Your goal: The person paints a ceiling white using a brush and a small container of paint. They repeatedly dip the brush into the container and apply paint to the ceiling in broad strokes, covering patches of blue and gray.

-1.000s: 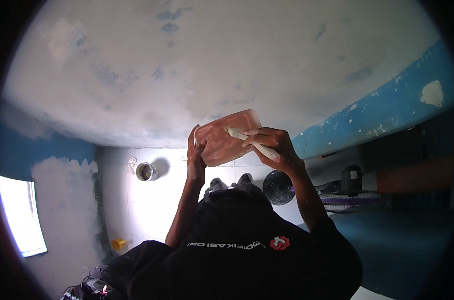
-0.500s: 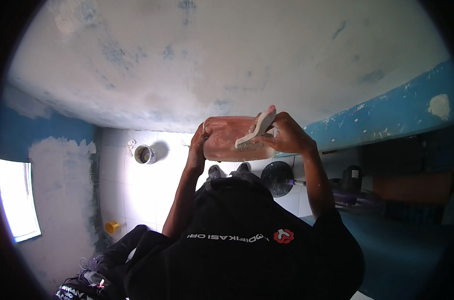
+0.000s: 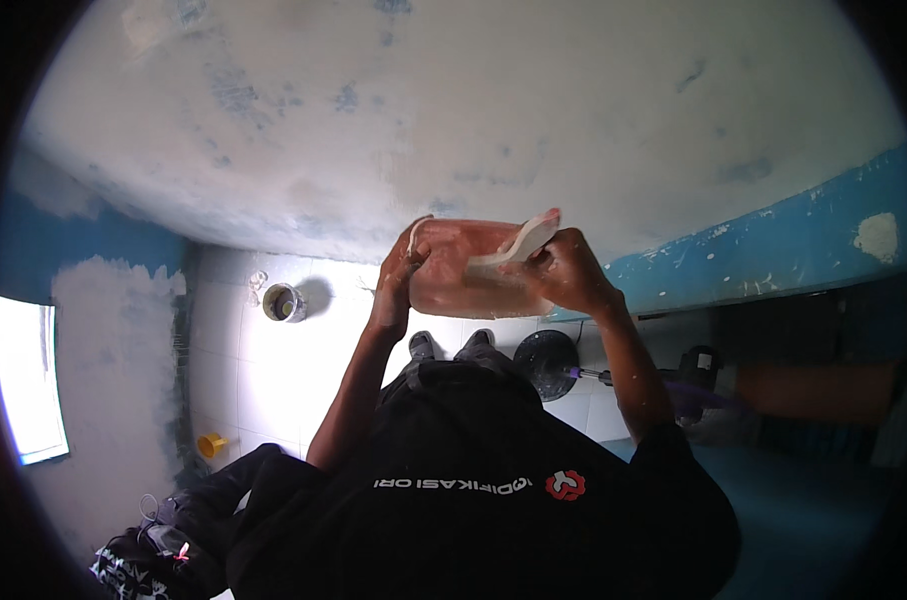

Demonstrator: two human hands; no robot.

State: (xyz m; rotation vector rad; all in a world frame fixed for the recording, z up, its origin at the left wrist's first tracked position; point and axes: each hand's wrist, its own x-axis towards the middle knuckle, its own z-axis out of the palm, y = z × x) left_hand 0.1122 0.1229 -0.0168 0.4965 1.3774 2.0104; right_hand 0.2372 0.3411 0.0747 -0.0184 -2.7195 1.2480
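My left hand point(image 3: 401, 275) grips the left end of a reddish plastic tub point(image 3: 443, 290), fingers and thumb wrapped over its rim. The tub is held up in front of my body, close to the wall, and pale smears coat its inside. In my right hand point(image 3: 565, 270) is a brush with a pale, curved handle point(image 3: 533, 236), its tip pinkish. The brush lies over the right part of the tub; its working end is low against the tub and hard to make out. White specks dot my right hand and forearm.
A large wall point(image 3: 453, 120) with whitish patches over blue rises ahead. On the white-tiled floor stand a smeared bucket point(image 3: 284, 302) and a yellow cup point(image 3: 211, 444). A round black fan base point(image 3: 547, 364) stands right of my feet. A dark bag point(image 3: 173, 535) lies lower left.
My right hand has tilted the brush flatter, its working end rising and turning out of clear sight. The tub has shifted slightly upward in view with my left hand.
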